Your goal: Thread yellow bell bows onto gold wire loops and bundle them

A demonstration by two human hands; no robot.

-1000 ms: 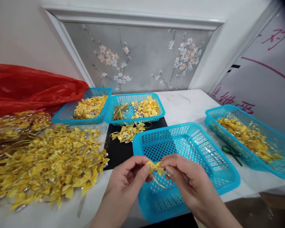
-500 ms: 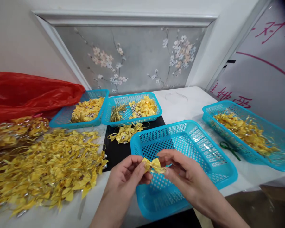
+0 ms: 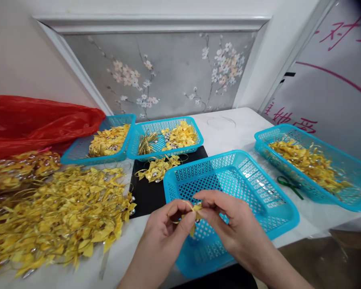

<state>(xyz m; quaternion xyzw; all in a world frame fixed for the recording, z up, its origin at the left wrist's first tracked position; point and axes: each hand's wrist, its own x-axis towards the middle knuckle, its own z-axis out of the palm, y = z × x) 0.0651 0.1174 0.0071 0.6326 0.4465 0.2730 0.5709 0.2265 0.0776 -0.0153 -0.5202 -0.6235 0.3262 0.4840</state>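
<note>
Above the empty blue basket [image 3: 228, 192], a yellow bow [image 3: 195, 212] was pinched between left hand [image 3: 165, 228] and right hand [image 3: 228, 220] (fingertips together, so its small folds could be worked).

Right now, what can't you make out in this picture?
Head view only:
- Yellow bow: mostly hidden by fingertips of left hand and right hand.
- Red bag: contents hidden, cut by left edge.
- Yellow pile: cut by left edge.
- Pink writing: cut by right basket.
</note>
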